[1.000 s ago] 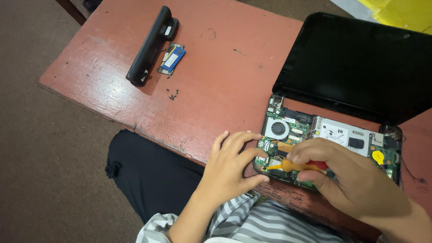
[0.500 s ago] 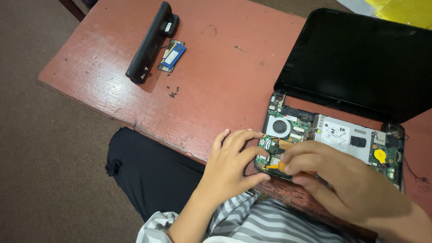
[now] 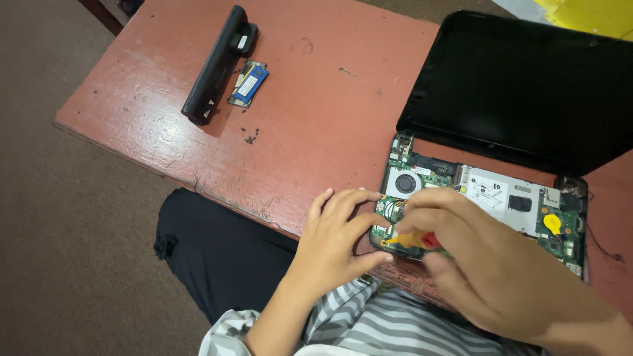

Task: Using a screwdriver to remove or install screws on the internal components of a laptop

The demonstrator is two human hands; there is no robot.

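Between my hands and the far left corner the red table [image 3: 316,112] lies open. There the black battery bar [image 3: 216,64] and small blue memory card [image 3: 248,83] block passage. The raised laptop lid [image 3: 521,86] walls off the far right.

Worn red-painted wooden table [image 3: 316,112], scuffed, scratched and chipped along the near edge, set at a slant across the view. Below and to the left, dull brown carpeted floor [image 3: 59,250]. Corner of yellow sheet [image 3: 587,14] at top right. Soft, even light, faint sheen on the paint.
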